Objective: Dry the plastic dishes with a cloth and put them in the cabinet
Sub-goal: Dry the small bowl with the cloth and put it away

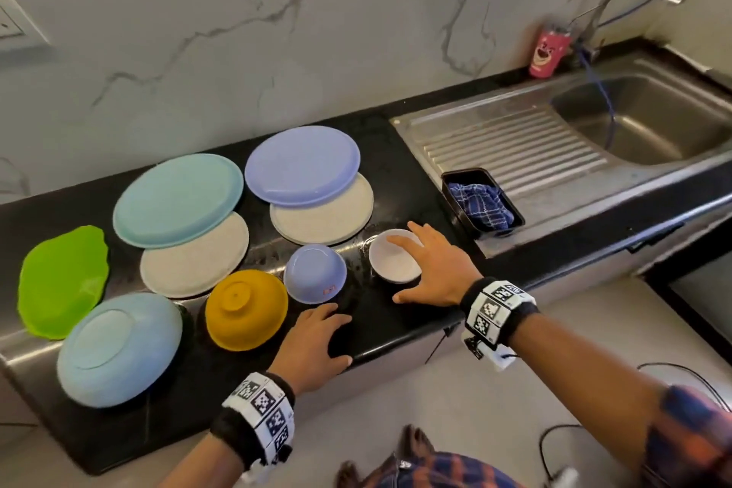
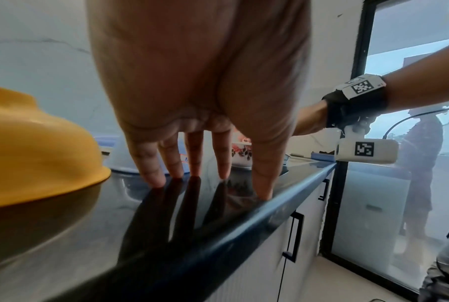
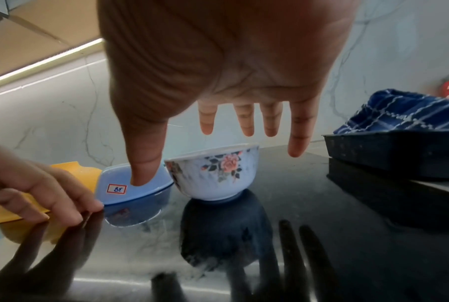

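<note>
Hovering with fingers spread, the right hand (image 1: 429, 269) is over the white bowl (image 1: 395, 256); only the wrist view shows its flowers. The left hand (image 1: 317, 341) rests flat on the counter (image 1: 400, 186). Three small bowls, one cloth (image 1: 484, 206).

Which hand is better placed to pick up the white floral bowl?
Right. The right hand hovers open directly above the upright white floral bowl; the left hand rests flat on the black countertop edge, farther off.

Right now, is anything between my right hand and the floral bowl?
Nothing visible. The right hand hangs open directly above the upright floral bowl, with only air between fingertips and rim.
</note>
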### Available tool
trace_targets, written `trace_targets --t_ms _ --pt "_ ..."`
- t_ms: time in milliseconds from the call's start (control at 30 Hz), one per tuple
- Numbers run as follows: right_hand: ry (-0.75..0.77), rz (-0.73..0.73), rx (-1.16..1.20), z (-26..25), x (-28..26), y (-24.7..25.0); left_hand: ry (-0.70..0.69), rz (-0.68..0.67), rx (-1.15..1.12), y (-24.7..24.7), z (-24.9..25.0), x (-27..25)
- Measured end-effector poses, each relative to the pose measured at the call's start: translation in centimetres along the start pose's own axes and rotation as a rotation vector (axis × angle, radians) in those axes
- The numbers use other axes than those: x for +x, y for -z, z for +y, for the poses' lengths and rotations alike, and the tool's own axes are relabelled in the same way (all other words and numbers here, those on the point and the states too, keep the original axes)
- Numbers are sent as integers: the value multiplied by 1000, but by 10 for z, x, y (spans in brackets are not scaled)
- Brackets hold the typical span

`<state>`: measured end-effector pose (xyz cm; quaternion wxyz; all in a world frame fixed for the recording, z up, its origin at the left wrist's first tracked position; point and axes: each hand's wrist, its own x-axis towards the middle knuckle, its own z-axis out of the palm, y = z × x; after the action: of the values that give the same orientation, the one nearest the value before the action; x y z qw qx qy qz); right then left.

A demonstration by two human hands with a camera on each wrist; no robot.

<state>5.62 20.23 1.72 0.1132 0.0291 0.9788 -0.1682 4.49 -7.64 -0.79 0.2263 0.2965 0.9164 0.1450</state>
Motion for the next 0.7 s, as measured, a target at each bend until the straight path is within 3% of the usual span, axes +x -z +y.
trace_targets --t_ms 300,433,600,700 --pt "96 -7 -70 7 15 4 58 44 -17 -8 6 -4" --pt "129 32 49 12 17 6 77 75 -57 -9 11 -5" --pt "187 25 246 -1 21 23 69 277 -352 3 21 -8" --pt "336 50 351 -30 24 46 85 422 -595 22 24 -12"
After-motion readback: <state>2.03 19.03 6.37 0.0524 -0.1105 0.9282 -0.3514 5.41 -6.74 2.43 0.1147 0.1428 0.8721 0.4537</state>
